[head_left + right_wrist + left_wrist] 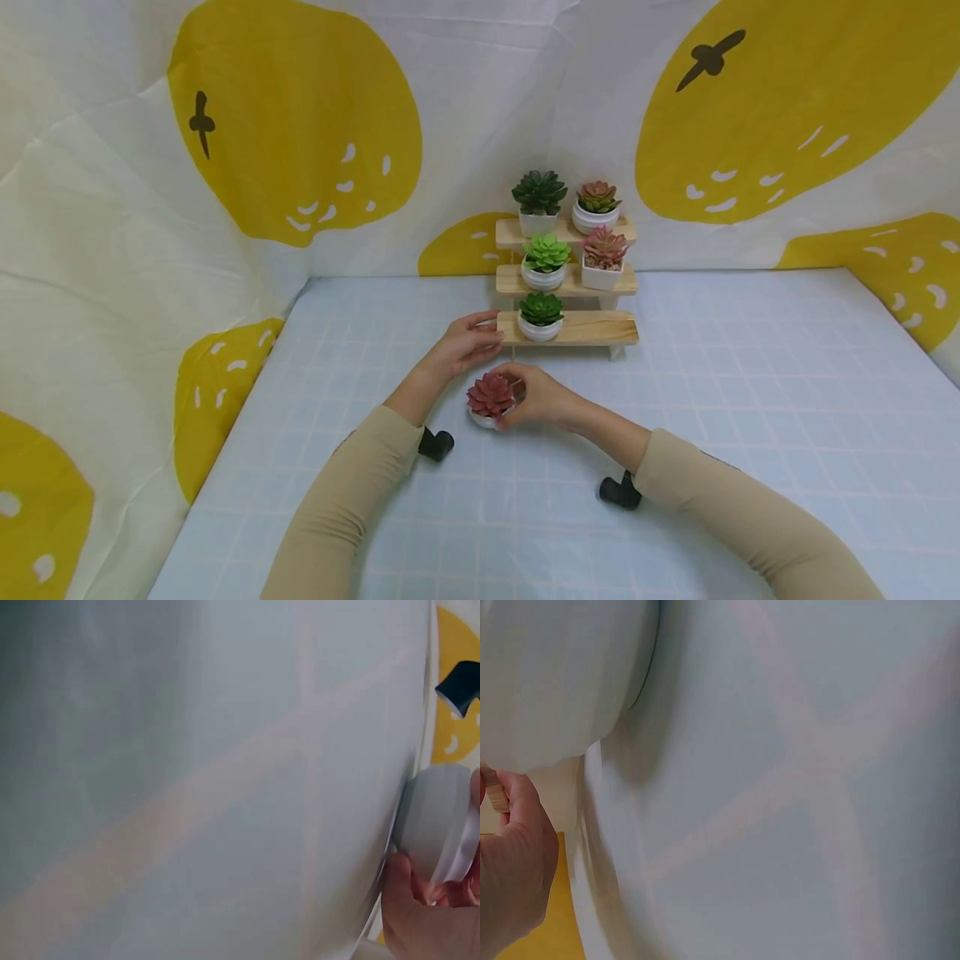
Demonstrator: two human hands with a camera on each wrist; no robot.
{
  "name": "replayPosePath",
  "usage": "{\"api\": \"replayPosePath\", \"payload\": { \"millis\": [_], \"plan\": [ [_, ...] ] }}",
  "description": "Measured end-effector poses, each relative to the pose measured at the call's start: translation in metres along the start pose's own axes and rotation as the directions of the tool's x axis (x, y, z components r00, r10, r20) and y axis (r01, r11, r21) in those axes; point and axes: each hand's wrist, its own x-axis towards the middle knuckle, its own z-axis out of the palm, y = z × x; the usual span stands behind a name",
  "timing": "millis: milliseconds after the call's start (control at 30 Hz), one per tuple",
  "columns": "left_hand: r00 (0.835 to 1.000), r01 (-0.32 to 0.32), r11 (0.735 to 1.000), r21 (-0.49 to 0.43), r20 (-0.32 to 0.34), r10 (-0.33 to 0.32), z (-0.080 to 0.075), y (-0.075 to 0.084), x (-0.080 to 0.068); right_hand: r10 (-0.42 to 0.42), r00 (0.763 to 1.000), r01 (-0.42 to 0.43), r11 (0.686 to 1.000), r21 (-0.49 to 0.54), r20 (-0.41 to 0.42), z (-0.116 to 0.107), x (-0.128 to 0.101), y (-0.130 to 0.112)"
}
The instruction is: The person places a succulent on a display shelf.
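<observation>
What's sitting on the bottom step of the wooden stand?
On the bottom step, one green succulent in a white pot stands at the left; the right part is bare wood. The left hand covers the step's left end.
</observation>
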Motion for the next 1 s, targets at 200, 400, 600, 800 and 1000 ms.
{"api": "replayPosePath", "payload": {
  "millis": [200,400,600,800,1000],
  "plan": [
    [1.0,-0.002,1.0,-0.004,0.011,0.002,-0.0002,0.0015,-0.0011,-0.012,1.0,0.012,1.0,0.013,0.005,0.0002,0.0006,-0.0004],
    [1.0,0.001,1.0,-0.003,0.009,-0.001,-0.0008,0.0005,-0.0001,0.01,1.0,-0.01,1.0,-0.005,0.002,0.0008,-0.0001,-0.0009],
    [1.0,0.008,1.0,-0.004,0.004,-0.008,-0.0005,-0.0005,0.0006,0.006,1.0,-0.006,1.0,-0.001,0.013,0.0005,-0.0018,-0.0004],
    [1.0,0.005,1.0,-0.011,0.008,-0.005,-0.0008,-0.001,0.0017,0.017,1.0,-0.017,1.0,-0.004,0.018,-0.0001,-0.0045,-0.0034],
    [1.0,0.0,1.0,-0.011,0.013,0.0,-0.0008,-0.0011,0.0011,0.009,1.0,-0.009,1.0,0.021,0.017,-0.0009,-0.0064,-0.005]
  ]
}}
